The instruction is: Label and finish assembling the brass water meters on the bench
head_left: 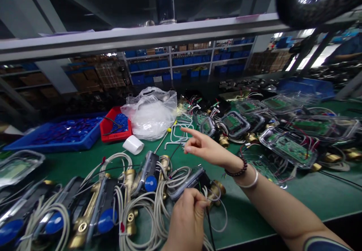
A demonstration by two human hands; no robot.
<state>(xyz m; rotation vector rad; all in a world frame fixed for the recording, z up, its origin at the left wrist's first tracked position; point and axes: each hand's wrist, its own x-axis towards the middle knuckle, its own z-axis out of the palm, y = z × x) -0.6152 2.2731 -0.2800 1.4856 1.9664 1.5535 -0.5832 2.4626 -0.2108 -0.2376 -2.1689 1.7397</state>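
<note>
My left hand is closed near the front edge of the green table, pinching thin wires that run from a brass water meter with a dark housing and grey cable. My right hand hovers above the table's middle, index finger stretched toward white wire loops and the clear plastic bag; its other fingers are curled and it holds nothing. Beaded bracelets sit on that wrist.
Several brass meters with blue caps and grey cables lie at the front left. Clear covers with green circuit boards crowd the right. A red bin, a blue tray and a white tape roll sit behind. A metal rail crosses overhead.
</note>
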